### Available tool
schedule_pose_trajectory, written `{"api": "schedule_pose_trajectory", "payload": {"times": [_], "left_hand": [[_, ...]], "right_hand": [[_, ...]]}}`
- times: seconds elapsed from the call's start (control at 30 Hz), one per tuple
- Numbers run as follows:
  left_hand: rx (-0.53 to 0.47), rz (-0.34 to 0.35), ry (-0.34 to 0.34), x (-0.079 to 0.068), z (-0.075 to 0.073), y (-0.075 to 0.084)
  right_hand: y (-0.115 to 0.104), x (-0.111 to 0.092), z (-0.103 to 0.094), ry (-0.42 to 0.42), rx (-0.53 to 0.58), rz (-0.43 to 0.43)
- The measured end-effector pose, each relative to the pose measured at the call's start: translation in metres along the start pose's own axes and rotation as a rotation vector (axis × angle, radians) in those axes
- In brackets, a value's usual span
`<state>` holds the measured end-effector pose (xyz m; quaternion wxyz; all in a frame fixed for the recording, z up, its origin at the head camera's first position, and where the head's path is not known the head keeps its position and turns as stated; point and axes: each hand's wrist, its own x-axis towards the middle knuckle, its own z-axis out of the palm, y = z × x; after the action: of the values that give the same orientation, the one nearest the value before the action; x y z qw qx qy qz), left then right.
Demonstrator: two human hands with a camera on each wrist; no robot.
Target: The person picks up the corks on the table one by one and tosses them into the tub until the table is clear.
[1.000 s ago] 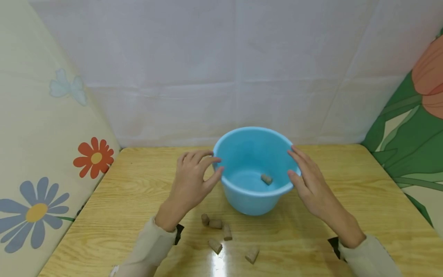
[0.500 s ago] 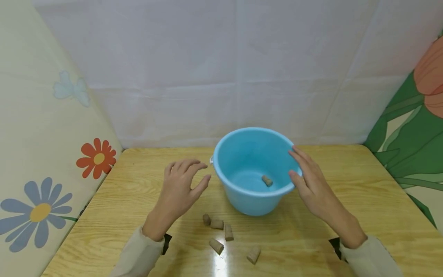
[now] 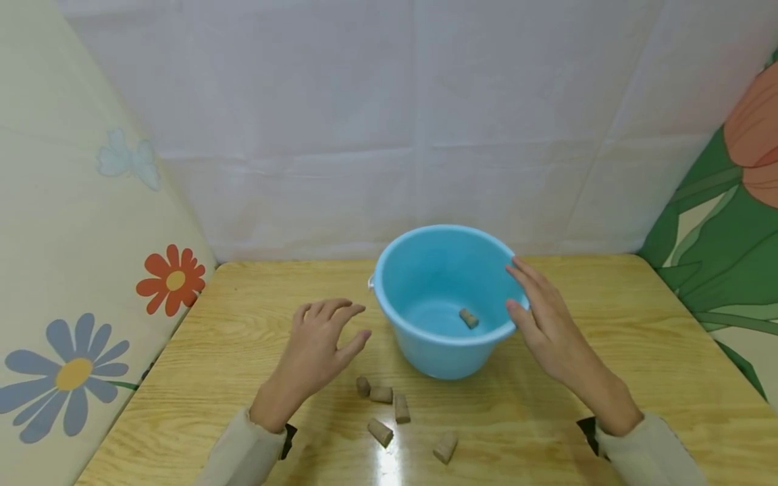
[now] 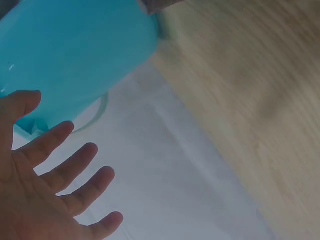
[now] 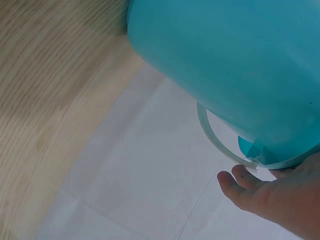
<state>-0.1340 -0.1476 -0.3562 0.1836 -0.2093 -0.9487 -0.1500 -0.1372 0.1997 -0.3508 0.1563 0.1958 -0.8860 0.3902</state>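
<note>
A light blue plastic bucket stands on the table, with one small brown cork on its floor. My right hand holds the bucket's right rim, thumb and fingertips hooked over the edge. In the right wrist view, two of its fingers show outside the rim, beside the pale handle. Left of the bucket, my left hand hovers with spread, loosely bent fingers and holds nothing. Several more corks lie in front of the bucket, the closest cork just right of the left hand.
Below the bucket lie another cork and a separate cork farther right. A white sheet hangs behind the wooden table. Flower-printed cloths stand along the left side and right side.
My left hand has let go of the bucket's left rim and moved left, then slightly down toward me. The right hand stays on the rim, and the cork inside has turned slightly.
</note>
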Motion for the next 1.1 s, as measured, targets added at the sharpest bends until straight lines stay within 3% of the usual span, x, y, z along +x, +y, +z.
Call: {"api": "schedule_pose_trajectory", "payload": {"times": [0.2,0.5,1.1], "left_hand": [[0.010,-0.018,-0.124,-0.005,0.005,-0.002],[0.014,-0.018,-0.207,-0.013,0.011,-0.005],[-0.099,-0.007,-0.391,-0.025,0.017,-0.013]], "right_hand": [[0.000,0.000,0.000,0.001,0.003,0.002],[0.000,0.000,0.000,0.003,0.009,-0.006],[0.000,0.000,0.000,0.000,0.006,0.001]]}}
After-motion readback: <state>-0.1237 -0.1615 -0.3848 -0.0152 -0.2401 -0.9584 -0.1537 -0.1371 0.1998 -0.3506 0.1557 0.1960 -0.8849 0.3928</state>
